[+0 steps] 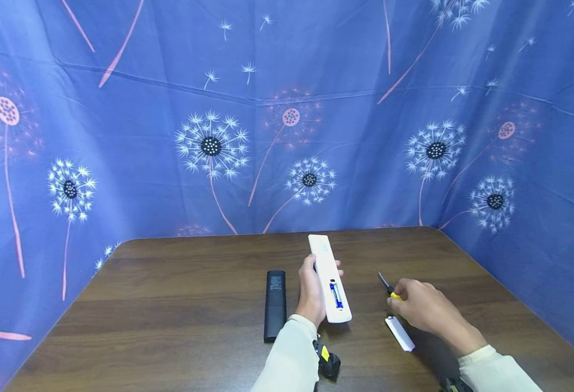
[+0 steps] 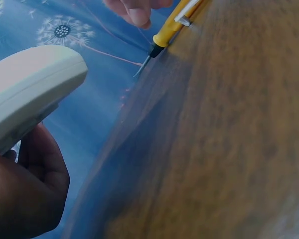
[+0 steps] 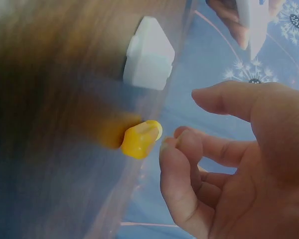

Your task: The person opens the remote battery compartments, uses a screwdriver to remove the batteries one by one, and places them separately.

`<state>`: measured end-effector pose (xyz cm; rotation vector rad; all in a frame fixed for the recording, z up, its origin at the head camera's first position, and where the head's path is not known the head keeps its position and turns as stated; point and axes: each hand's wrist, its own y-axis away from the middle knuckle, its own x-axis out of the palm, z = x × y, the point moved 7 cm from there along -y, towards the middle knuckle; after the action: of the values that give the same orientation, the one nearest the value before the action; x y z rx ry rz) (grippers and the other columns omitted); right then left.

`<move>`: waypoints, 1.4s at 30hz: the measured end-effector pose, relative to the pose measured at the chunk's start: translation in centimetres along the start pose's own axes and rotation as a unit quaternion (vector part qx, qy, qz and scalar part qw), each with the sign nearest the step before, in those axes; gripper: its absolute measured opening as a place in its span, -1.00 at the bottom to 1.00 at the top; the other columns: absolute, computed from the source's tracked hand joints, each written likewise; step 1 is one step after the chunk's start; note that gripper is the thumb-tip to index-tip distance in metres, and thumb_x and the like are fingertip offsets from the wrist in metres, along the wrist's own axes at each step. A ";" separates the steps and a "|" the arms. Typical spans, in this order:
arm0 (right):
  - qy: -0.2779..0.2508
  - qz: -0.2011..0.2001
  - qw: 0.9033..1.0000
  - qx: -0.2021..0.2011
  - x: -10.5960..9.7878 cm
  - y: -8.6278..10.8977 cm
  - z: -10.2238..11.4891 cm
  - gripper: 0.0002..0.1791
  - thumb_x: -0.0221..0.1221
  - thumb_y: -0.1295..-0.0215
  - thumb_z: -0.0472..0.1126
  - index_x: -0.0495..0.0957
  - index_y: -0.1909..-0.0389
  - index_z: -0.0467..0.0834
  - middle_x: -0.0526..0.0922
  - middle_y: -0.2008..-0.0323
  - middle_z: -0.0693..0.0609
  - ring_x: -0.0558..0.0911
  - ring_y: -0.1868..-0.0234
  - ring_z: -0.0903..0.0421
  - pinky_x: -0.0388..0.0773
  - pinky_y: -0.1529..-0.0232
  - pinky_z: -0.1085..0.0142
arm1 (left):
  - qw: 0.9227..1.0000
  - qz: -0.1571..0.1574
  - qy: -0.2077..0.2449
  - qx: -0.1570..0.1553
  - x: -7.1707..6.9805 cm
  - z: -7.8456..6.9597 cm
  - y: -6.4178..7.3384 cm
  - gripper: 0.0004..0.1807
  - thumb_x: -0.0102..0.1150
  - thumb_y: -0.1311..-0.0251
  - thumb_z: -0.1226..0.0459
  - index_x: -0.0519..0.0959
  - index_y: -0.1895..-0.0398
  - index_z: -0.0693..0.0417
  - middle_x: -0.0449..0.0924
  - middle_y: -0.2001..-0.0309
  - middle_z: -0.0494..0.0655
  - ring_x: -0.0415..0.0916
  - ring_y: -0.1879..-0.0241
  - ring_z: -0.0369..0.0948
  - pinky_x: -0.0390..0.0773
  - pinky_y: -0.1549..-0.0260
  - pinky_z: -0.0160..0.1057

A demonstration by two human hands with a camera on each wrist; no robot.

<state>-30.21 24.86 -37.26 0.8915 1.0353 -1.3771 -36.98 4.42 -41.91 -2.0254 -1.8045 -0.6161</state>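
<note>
My left hand (image 1: pixel 311 296) grips a white remote control (image 1: pixel 323 264), tilted with its back toward me. Its battery compartment is uncovered, and blue batteries (image 1: pixel 335 295) lie inside. A screwdriver (image 1: pixel 384 281) with a yellow handle and dark shaft lies on the table to the right. Over its handle hovers my right hand (image 1: pixel 429 310). In the right wrist view a small gap separates the bent fingers from the yellow handle (image 3: pixel 138 141), and the thumb stands away from them. Close to that hand lies a white battery cover (image 1: pixel 400 333).
A black remote control (image 1: pixel 275 307) lies on the brown wooden table (image 1: pixel 184 310), left of my left hand. Behind the table's far edge hangs a blue curtain (image 1: pixel 257 179) with dandelion prints, which also runs along both sides.
</note>
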 end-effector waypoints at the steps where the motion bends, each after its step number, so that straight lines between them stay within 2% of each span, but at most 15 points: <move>1: -0.002 0.004 1.000 0.003 0.1 -0.1 -0.1 -0.72 0.29 -0.25 -0.07 0.59 0.21 -0.22 0.70 0.23 -0.14 0.62 0.35 0.01 0.52 0.40 0.04 | 1.000 -0.003 0.001 0.000 -0.1 0.0 0.0 -0.40 -0.33 -0.45 0.00 0.41 -0.30 0.19 0.66 0.09 0.16 0.62 0.10 0.11 0.45 0.32 -0.19; 5: -0.001 0.005 1.000 0.010 0.1 -0.5 -0.4 -0.70 0.29 -0.26 -0.12 0.58 0.17 -0.28 0.68 0.26 -0.16 0.61 0.36 -0.01 0.53 0.39 0.04 | 1.000 -0.008 -0.003 -0.008 -0.2 0.1 0.0 -0.40 -0.31 -0.43 0.00 0.40 -0.32 0.19 0.66 0.07 0.18 0.64 0.12 0.07 0.44 0.31 -0.18; 7: 0.001 0.008 1.000 0.018 0.1 -0.9 -0.6 -0.69 0.28 -0.28 -0.14 0.55 0.16 -0.32 0.64 0.34 -0.13 0.58 0.39 -0.01 0.51 0.43 0.07 | 1.000 -0.009 -0.005 -0.011 -0.2 0.2 0.0 -0.38 -0.30 -0.43 -0.01 0.39 -0.34 0.19 0.65 0.07 0.16 0.64 0.13 0.05 0.44 0.29 -0.18; 12: -0.010 0.032 0.998 0.049 0.4 -1.6 -1.1 -0.65 0.25 -0.33 -0.16 0.47 0.11 -0.38 0.51 0.44 -0.06 0.50 0.46 0.04 0.45 0.50 0.18 | 1.000 -0.010 -0.002 -0.017 -0.2 0.2 0.0 -0.36 -0.31 -0.46 -0.03 0.36 -0.37 0.20 0.64 0.04 0.18 0.63 0.12 0.04 0.43 0.26 -0.16; 18: 0.007 0.039 0.998 0.055 0.5 -2.3 -1.6 -0.58 0.29 -0.31 -0.12 0.48 0.04 -0.39 0.59 0.31 -0.13 0.53 0.35 -0.02 0.52 0.36 0.02 | 1.000 0.002 0.004 -0.026 0.1 0.4 -0.2 -0.39 -0.28 -0.50 -0.02 0.35 -0.37 0.23 0.63 0.03 0.19 0.60 0.01 0.14 0.42 0.22 -0.16; 24: 0.028 0.048 0.997 0.048 0.6 -2.6 -1.9 -0.59 0.28 -0.28 -0.11 0.50 0.06 -0.37 0.57 0.38 -0.07 0.54 0.38 -0.03 0.51 0.37 -0.05 | 0.999 0.005 0.001 -0.034 0.1 0.5 -0.3 -0.38 -0.22 -0.49 -0.04 0.37 -0.38 0.21 0.65 0.05 0.12 0.58 -0.03 0.14 0.40 0.16 -0.14; 28: 0.035 0.067 0.996 0.055 0.8 -2.6 -1.9 -0.68 0.27 -0.30 -0.09 0.56 0.16 -0.29 0.51 0.48 -0.01 0.50 0.46 0.02 0.44 0.44 0.05 | 1.000 -0.001 0.003 -0.029 0.1 0.4 -0.3 -0.38 -0.21 -0.49 -0.05 0.39 -0.35 0.20 0.66 0.06 0.11 0.60 0.00 0.11 0.41 0.18 -0.15; 31: 0.041 0.076 0.995 0.059 1.0 -2.5 -1.9 -0.78 0.26 -0.31 -0.09 0.57 0.37 -0.17 0.48 0.55 0.01 0.47 0.53 0.05 0.35 0.51 0.14 | 1.000 -0.003 0.005 -0.024 0.2 0.3 -0.3 -0.40 -0.23 -0.50 -0.05 0.42 -0.33 0.19 0.65 0.05 0.16 0.61 0.02 0.11 0.43 0.22 -0.16; 35: 0.051 0.076 0.994 0.055 1.1 -2.5 -1.9 -0.72 0.25 -0.31 -0.10 0.51 0.58 -0.08 0.44 0.63 0.03 0.43 0.59 0.08 0.28 0.57 0.19 | 1.000 -0.004 0.004 -0.021 0.3 0.3 -0.3 -0.41 -0.24 -0.50 -0.06 0.44 -0.31 0.16 0.65 0.05 0.16 0.61 0.03 0.12 0.43 0.27 -0.18; 42: 0.057 0.082 0.994 0.046 1.6 -2.5 -1.7 -0.66 0.23 -0.34 -0.11 0.48 0.64 -0.07 0.43 0.67 0.05 0.41 0.64 0.11 0.26 0.60 0.22 | 1.000 -0.011 -0.005 -0.026 -0.2 0.3 -0.4 -0.40 -0.24 -0.49 -0.07 0.43 -0.32 0.14 0.66 0.06 0.13 0.61 0.00 0.12 0.44 0.26 -0.18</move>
<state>-32.88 25.85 -39.06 1.1095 0.9690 -1.2549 -37.36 4.50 -42.29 -2.0478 -1.8374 -0.6680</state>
